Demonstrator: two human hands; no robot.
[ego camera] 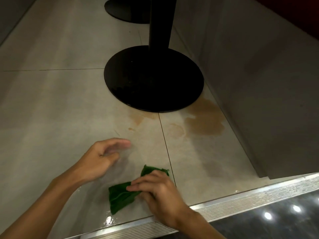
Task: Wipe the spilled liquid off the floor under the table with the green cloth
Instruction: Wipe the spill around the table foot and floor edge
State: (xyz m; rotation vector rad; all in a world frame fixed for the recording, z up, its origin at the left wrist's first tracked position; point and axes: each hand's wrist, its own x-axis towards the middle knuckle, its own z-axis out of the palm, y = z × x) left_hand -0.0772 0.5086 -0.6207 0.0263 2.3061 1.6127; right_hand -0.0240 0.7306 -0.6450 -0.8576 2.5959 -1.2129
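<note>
Green cloth point(120, 195) lay bunched on the pale tiled floor point(51, 109), close to me and just short of the ribbed metal strip point(241, 195) at the step edge. Its long axis ran on a slant, one end pointing down toward my left and the other up toward my right, roughly at the spill point(203, 121). My right hand point(155, 192) sat over its middle, fingers curled and gripping the fabric, so both ends stuck out past my knuckles. My left hand point(101, 156) hung above the tile to the left of the cloth and apart from it, fingers loosely spread, blurred, holding nothing. The brown spill lay well beyond the cloth, touching the near rim of the round black base point(153, 78) and reaching the grey wall point(259, 83) on the right. A wet sheen showed on the floor beside the cloth's near end
</note>
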